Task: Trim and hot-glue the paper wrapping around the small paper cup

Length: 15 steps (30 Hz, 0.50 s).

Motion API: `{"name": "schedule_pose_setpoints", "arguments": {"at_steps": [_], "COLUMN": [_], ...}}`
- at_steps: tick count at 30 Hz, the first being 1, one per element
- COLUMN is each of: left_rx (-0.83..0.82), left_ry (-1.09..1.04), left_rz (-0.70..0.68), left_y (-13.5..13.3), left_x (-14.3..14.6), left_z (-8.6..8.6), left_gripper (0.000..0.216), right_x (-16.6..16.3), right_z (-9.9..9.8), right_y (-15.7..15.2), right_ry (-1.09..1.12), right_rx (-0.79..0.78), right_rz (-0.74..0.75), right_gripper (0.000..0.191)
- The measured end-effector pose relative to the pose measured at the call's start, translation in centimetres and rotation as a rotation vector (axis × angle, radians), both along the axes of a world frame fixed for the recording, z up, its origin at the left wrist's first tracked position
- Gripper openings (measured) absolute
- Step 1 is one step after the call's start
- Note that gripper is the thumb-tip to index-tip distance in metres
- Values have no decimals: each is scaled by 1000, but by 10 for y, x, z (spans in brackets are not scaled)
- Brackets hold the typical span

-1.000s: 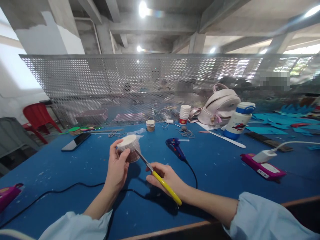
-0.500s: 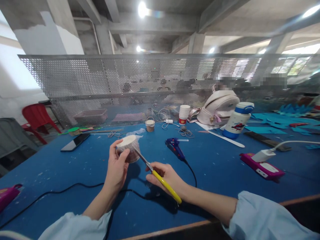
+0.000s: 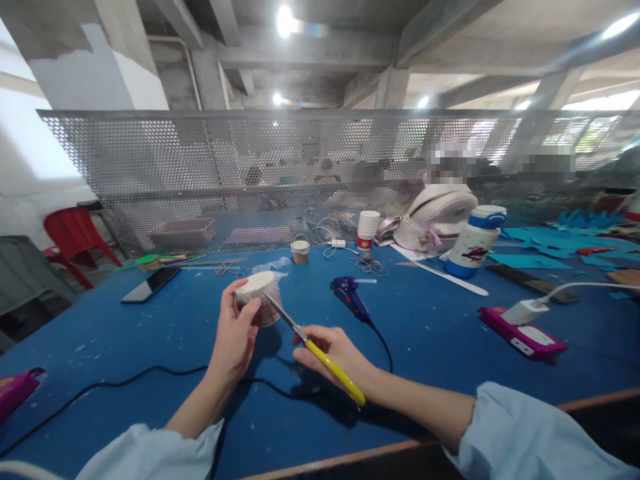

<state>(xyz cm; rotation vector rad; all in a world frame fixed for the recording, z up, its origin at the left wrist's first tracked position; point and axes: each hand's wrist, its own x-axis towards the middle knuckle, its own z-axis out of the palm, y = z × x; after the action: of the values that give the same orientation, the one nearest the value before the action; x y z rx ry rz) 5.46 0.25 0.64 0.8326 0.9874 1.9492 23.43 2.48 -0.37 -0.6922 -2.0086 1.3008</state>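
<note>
My left hand (image 3: 234,337) is closed round a small paper cup (image 3: 259,297), held upside down above the blue table (image 3: 165,333). My right hand (image 3: 334,353) grips yellow-handled scissors (image 3: 320,353). Their metal blades reach up and left and meet the cup's side. A blue glue gun (image 3: 350,297) lies on the table just behind my right hand, with its black cord trailing toward me.
A phone (image 3: 150,285) lies at the left, a small cup (image 3: 301,251) and a stack of paper cups (image 3: 369,229) at the back. A pale backpack (image 3: 437,215), a bottle (image 3: 475,241), a pink device with a charger (image 3: 523,330) and blue paper cutouts (image 3: 545,248) are at the right. A perforated metal screen (image 3: 200,167) closes the far edge.
</note>
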Motion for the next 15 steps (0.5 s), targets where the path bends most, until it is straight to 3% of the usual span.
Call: {"name": "schedule_pose_setpoints", "arguments": {"at_steps": [15], "left_rx": [12], "left_ry": [29], "left_rz": [-33], "left_y": [3], "left_x": [-6], "left_z": [-5], "left_gripper": [53], "right_x": [6], "right_z": [4], "right_y": [5], "right_ry": [-20], "right_rx": [-19], "right_rz": [39], "right_gripper": [46]}}
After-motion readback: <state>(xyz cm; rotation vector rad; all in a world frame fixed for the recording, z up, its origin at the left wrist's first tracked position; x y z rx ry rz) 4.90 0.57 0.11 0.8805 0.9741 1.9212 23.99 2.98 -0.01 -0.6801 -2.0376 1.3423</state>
